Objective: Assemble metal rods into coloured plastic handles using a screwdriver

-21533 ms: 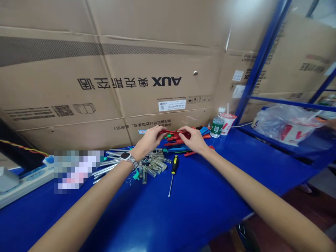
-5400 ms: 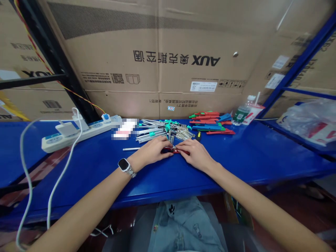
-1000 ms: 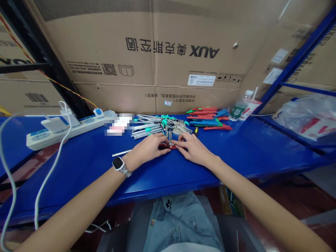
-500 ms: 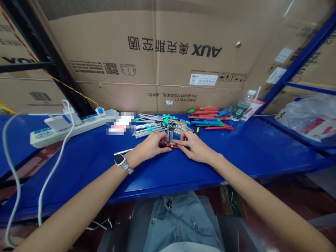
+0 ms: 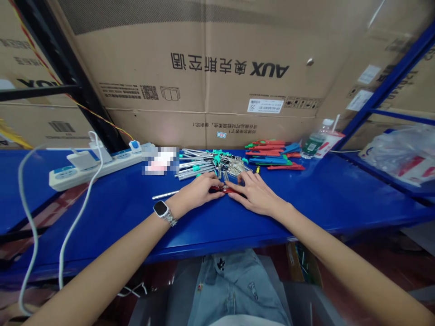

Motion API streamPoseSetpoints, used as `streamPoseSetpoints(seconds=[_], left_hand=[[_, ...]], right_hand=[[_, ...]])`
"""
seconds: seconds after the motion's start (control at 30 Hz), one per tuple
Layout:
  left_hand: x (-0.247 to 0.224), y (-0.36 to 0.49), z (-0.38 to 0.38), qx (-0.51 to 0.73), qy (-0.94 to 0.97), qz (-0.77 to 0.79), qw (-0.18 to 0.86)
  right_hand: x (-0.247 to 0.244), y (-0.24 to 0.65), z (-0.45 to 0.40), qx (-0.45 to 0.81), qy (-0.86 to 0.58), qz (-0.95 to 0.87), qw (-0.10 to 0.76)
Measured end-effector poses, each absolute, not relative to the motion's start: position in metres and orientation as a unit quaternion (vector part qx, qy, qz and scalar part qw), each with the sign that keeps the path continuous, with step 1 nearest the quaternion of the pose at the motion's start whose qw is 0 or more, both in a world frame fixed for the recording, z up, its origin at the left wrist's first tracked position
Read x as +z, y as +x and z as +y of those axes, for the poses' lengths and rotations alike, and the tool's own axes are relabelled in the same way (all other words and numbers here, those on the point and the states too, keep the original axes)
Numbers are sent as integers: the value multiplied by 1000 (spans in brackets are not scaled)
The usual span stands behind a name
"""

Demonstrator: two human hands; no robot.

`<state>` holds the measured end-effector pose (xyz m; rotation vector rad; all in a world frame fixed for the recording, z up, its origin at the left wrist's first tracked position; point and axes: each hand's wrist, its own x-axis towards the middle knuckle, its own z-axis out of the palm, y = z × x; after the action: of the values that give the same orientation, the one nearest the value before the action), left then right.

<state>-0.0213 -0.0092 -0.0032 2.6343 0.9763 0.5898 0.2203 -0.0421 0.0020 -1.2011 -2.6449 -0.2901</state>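
Observation:
My left hand [image 5: 200,192], with a watch on its wrist, grips the left end of a red plastic piece [image 5: 228,190] low over the blue table. Its thumb and fingers are closed round it. From the other side, my right hand [image 5: 260,194] pinches the same piece, fingertips at its middle. A small metal part [image 5: 226,176] rises between the hands, partly hidden by fingers. Just beyond lies a pile of metal rods [image 5: 193,164] with green plastic ends and clear pieces. A single metal rod [image 5: 165,195] lies beside my left wrist.
Red, blue and green plastic pieces [image 5: 275,156] are stacked at the back right, near a bottle [image 5: 311,144] and a cup. A power strip [image 5: 98,168] with white cables lies at the left. A large cardboard box [image 5: 217,90] stands behind the blue table [image 5: 322,203].
The view has shifted slightly, so everything appears a little further right. Both hands stay on the red piece; the small metal part between them now leans more and sits less upright.

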Motion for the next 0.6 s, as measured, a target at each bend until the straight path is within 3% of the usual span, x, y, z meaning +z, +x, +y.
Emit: streamPoseSetpoints(seconds=[0.6], left_hand=[[2, -27, -8, 199, 910, 348, 102]], right_hand=[[7, 209, -47, -114, -386, -908, 120]])
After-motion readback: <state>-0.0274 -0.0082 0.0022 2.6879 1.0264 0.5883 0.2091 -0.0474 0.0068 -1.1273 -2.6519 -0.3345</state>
